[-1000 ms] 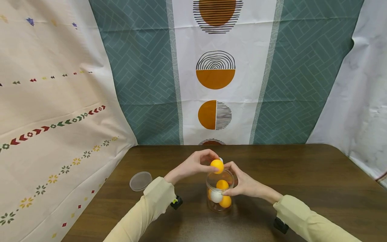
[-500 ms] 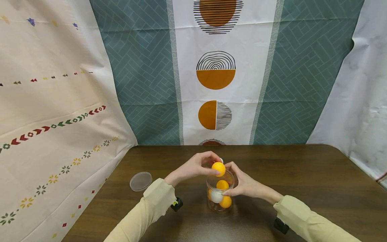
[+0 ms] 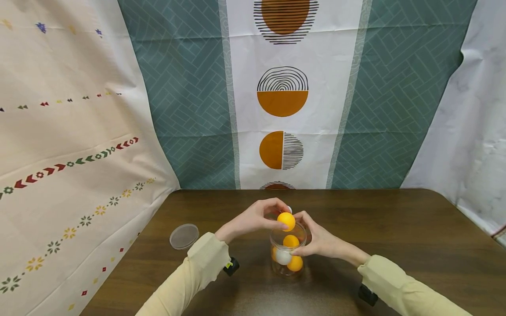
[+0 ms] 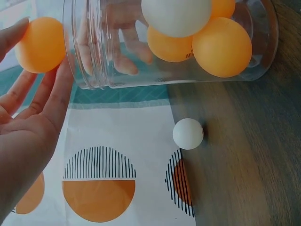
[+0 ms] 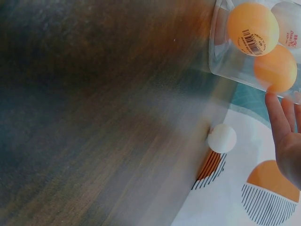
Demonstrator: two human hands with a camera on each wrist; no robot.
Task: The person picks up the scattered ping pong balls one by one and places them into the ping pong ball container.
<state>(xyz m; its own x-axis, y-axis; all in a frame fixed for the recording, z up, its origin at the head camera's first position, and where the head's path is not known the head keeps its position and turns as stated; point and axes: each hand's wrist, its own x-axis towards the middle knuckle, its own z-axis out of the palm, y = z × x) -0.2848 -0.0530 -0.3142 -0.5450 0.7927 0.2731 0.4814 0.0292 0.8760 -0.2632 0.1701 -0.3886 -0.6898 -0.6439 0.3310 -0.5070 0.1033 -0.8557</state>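
Note:
My left hand [image 3: 258, 216] pinches an orange ping-pong ball [image 3: 286, 221] between thumb and fingers, right at the mouth of a clear plastic jar [image 3: 278, 272]. In the left wrist view this ball [image 4: 41, 44] overlaps the jar's rim. Inside the upright jar lie several balls, among them a white ping-pong ball [image 4: 176, 16] and an orange ping-pong ball [image 4: 222, 47]. My right hand [image 3: 319, 241] grips the jar near its top from the right, thumb in front and fingers behind. One orange ball [image 5: 253, 29] in the jar shows a printed barcode.
Behind the jar, a loose white ping-pong ball [image 4: 188, 133] sits on the dark wooden table [image 3: 395, 237]; the left hand partly hides it in the head view. To the left lies a round clear lid [image 3: 184, 237]. A patterned curtain [image 3: 189, 109] hangs behind the table.
My left hand has moved slightly right and down with the orange ping-pong ball, closer over the jar's mouth. The right hand and jar have stayed in place.

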